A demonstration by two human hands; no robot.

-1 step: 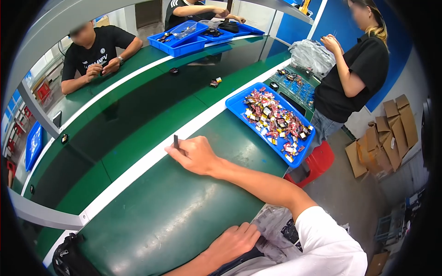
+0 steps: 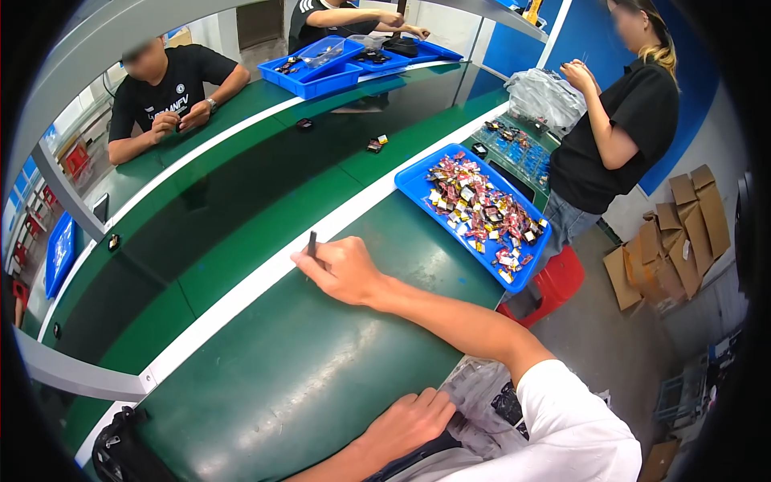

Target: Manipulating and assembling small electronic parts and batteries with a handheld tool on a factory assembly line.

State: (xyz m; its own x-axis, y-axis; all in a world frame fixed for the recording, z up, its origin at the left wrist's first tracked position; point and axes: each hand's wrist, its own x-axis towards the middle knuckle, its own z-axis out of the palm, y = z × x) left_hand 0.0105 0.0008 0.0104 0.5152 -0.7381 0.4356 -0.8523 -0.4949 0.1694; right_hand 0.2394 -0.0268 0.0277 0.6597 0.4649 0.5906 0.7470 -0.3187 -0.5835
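My right hand [image 2: 344,269] is held over the near side of the white rail, its thumb and fingers closed on a small dark flat strip [image 2: 312,242]. The strip's upper end sticks up above the fingers; the grip hides the rest, so its exact kind does not show. My left hand [image 2: 408,423] rests at the front edge of the green tabletop [image 2: 281,377], loosely curled, and nothing shows in it. To the right of my right hand, a blue tray [image 2: 422,206] holds a heap of small parts [image 2: 474,201] in red, yellow, white and black.
Beyond the white rail [image 2: 241,297] runs a dark green conveyor belt [image 2: 249,217] carrying a few small black parts [image 2: 376,145]. Co-workers sit or stand across and to the right. A grey frame post [image 2: 80,369] and black bag [image 2: 120,450] stand left; a red stool [image 2: 558,281] is right.
The dark strip in my right hand has shifted slightly to the right and up. My left hand stays where it was.
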